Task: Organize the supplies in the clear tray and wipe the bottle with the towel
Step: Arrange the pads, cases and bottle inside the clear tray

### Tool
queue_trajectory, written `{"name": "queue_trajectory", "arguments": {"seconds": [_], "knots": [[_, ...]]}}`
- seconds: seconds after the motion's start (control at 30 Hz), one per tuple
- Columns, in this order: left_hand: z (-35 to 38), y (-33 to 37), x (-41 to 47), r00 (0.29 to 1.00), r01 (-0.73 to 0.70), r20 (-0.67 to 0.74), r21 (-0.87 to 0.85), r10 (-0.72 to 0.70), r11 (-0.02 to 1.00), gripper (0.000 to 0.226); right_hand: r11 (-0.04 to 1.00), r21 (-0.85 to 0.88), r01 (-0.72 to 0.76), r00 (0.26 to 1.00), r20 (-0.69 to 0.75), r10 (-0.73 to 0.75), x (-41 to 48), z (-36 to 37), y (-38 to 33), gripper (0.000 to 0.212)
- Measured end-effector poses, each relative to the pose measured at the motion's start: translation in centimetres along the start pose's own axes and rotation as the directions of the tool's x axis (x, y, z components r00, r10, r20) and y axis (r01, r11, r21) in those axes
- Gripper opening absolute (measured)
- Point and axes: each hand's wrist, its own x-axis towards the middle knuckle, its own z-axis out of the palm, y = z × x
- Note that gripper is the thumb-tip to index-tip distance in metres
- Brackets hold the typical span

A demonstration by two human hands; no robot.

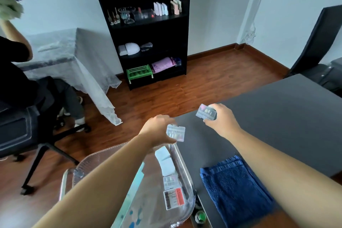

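Observation:
My left hand [157, 129] grips a small clear box of nail tips [175, 133] just above the far end of the clear tray [191, 189]. My right hand [223, 121] holds a second clear box [205, 112] over the dark table [277, 116]. Inside the tray lie two white blocks [165, 160], another clear nail box [170, 181] and a red-labelled box [174, 199]. A folded blue towel [235, 190] rests on the table to the tray's right. The green top of a bottle [200, 216] peeks out below the tray's near edge.
The tray sits on a metal cart [63, 183] left of the table. A black shelf [146, 29] with supplies stands at the wall. A seated person [16, 72] on an office chair [27, 131] is at left. A black chair [320, 42] is at right.

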Motion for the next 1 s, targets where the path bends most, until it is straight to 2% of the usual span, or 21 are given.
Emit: {"name": "queue_trajectory", "arguments": {"seconds": [0.2, 0.33, 0.5, 0.67, 0.87, 1.0], "knots": [[-1.5, -5.5, -6.3, 0.989, 0.145, -0.022, 0.036, -0.144, 0.989, 0.048, 0.985, -0.035, 0.169, 0.978, 0.132, -0.163, -3.4, 3.4, -5.9, 0.031], [-0.7, -8.7, -9.9, 0.971, 0.237, -0.028, 0.047, -0.236, 0.970, 0.049, 0.977, -0.018, 0.212, 0.954, 0.222, -0.203, -6.1, 6.7, -7.9, 0.031], [1.9, -10.8, -12.6, 0.958, 0.285, 0.010, 0.013, -0.285, 0.958, 0.054, 0.953, -0.093, 0.289, 0.895, 0.378, -0.235, -8.9, 11.1, -8.5, 0.048], [4.7, -11.7, -14.0, 0.956, 0.290, 0.054, 0.002, -0.290, 0.957, 0.058, 0.917, -0.224, 0.330, 0.837, 0.519, -0.174, -10.9, 15.2, -6.3, 0.055], [7.1, -12.3, -15.3, 0.947, 0.315, 0.087, -0.061, -0.309, 0.947, 0.051, 0.844, -0.412, 0.344, 0.812, 0.581, -0.047, -12.6, 18.3, -2.9, 0.039], [8.2, -12.3, -16.0, 0.945, 0.326, 0.078, -0.096, -0.319, 0.941, 0.048, 0.787, -0.492, 0.374, 0.801, 0.599, -0.006, -12.9, 19.4, -1.4, 0.052]]}}
